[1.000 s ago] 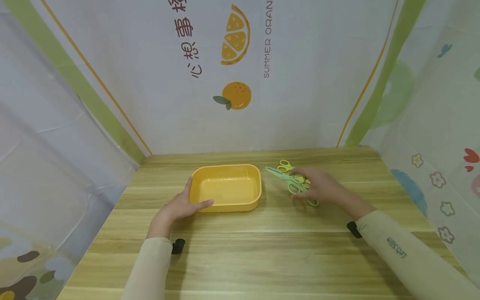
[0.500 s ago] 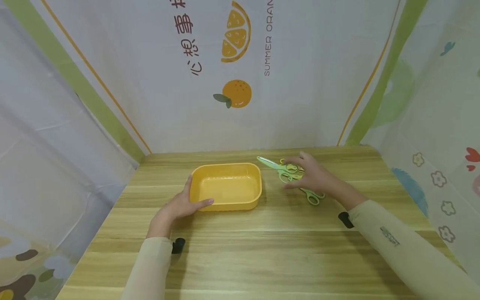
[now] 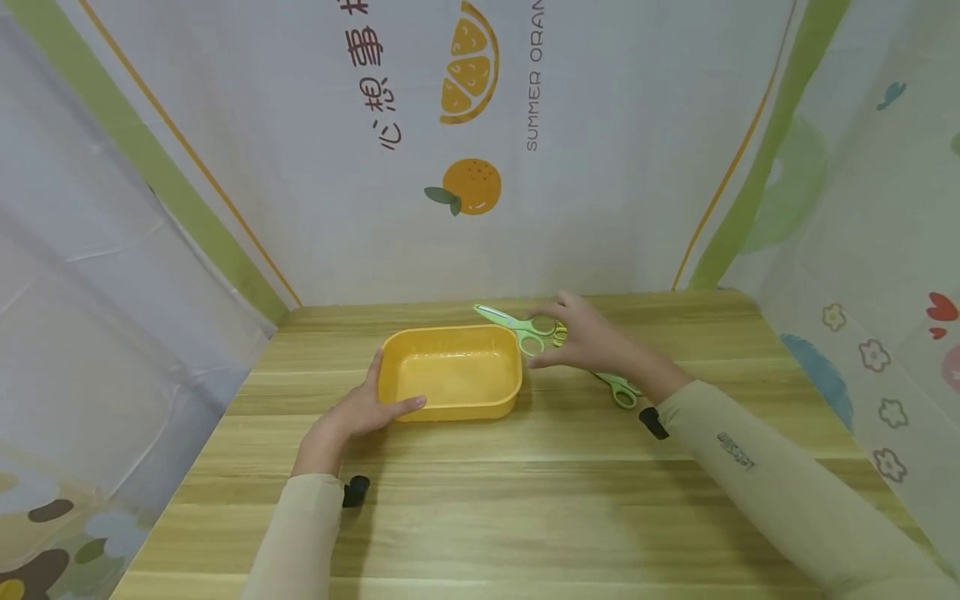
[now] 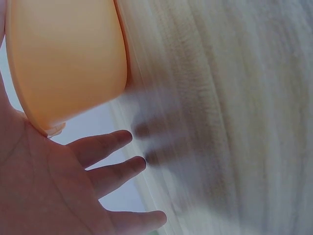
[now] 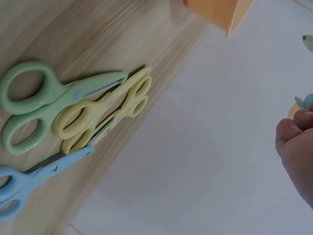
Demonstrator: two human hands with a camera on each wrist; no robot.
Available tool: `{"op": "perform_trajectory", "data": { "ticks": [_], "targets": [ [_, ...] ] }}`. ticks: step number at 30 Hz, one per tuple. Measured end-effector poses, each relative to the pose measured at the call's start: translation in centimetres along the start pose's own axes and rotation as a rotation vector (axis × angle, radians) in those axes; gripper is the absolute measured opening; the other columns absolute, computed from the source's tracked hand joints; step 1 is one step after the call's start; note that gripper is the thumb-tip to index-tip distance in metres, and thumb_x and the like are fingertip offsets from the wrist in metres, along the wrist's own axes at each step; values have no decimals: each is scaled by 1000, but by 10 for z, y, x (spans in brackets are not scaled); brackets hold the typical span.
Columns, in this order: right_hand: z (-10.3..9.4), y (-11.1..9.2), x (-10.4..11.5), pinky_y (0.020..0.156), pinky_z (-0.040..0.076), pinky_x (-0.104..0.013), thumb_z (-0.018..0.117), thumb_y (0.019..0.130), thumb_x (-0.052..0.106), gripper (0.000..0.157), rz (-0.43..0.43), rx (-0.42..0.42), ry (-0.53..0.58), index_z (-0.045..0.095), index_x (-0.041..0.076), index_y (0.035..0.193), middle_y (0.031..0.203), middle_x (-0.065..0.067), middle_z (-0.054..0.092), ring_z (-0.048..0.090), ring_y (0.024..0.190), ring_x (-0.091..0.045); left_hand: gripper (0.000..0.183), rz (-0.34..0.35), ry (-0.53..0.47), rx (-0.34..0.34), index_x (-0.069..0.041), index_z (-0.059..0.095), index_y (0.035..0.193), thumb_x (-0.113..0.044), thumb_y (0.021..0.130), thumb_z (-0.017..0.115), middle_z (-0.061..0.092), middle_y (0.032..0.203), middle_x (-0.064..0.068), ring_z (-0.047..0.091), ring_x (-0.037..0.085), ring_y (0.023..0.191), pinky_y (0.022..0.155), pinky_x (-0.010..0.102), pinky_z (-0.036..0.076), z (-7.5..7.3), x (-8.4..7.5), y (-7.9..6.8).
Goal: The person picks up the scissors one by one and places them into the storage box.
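A yellow plastic box stands on the table. At its left end my left hand holds it, thumb over the front rim; in the left wrist view three straight fingers spread below the box. My right hand pinches light green scissors by the handles, above the box's right back corner, with the blades pointing left. In the right wrist view, that hand is at the right edge and only bits of its scissors show.
On the table to the right lie green scissors, yellow scissors in an overlapping group, and blue scissors. From the head, my right hand partly hides them. A white printed cloth hangs behind the table.
My right hand has lifted the light green scissors off the group and carried them left to the box's edge. The left hand and the box have stayed in place.
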State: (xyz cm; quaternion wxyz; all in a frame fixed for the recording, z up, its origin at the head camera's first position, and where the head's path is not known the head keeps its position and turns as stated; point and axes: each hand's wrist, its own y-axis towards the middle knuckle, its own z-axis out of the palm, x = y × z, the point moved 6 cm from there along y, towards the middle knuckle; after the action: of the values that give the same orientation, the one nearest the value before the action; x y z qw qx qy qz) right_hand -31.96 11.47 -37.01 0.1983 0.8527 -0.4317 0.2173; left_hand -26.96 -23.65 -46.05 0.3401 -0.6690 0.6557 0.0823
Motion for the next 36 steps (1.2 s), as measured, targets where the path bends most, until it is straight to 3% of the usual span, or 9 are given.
{"op": "perform_trajectory", "data": {
  "ticks": [7, 19, 25, 30, 36],
  "targets": [
    [13, 18, 17, 78, 39, -37, 94, 80, 47, 77, -15, 31, -19, 65, 20, 146, 103, -6, 41, 41, 92, -23, 137, 12, -18, 11, -21, -27, 167, -82, 87, 65, 14, 173, 37, 31, 59, 155, 122, 73, 32, -2, 1, 1],
    [49, 33, 19, 75, 34, -36, 90, 83, 51, 75, 23, 89, -68, 64, 20, 146, 104, -5, 37, 37, 90, -22, 138, 15, -12, 18, -23, -26, 168, -84, 85, 67, 16, 173, 36, 30, 60, 155, 122, 73, 32, 0, -2, 1],
    [69, 45, 27, 76, 42, -34, 90, 83, 54, 73, 57, 132, -120, 65, 22, 144, 112, -7, 47, 46, 94, -22, 138, 16, -27, 21, -24, -27, 167, -84, 85, 67, 15, 173, 36, 29, 60, 156, 122, 74, 32, 0, -5, 1],
    [86, 52, 41, 85, 53, -37, 89, 83, 55, 73, 73, 192, -150, 64, 23, 144, 127, -9, 51, 53, 105, -22, 138, 11, -43, 26, -26, -28, 167, -85, 85, 66, 15, 173, 36, 29, 60, 156, 121, 75, 31, 2, -3, 0],
    [100, 59, 58, 91, 56, -38, 89, 85, 52, 72, 53, 236, -164, 65, 19, 144, 130, -10, 54, 55, 111, -21, 138, 11, -58, 36, -27, -30, 166, -85, 85, 65, 17, 173, 36, 32, 60, 155, 120, 76, 33, 4, -2, 1]
  ]
}}
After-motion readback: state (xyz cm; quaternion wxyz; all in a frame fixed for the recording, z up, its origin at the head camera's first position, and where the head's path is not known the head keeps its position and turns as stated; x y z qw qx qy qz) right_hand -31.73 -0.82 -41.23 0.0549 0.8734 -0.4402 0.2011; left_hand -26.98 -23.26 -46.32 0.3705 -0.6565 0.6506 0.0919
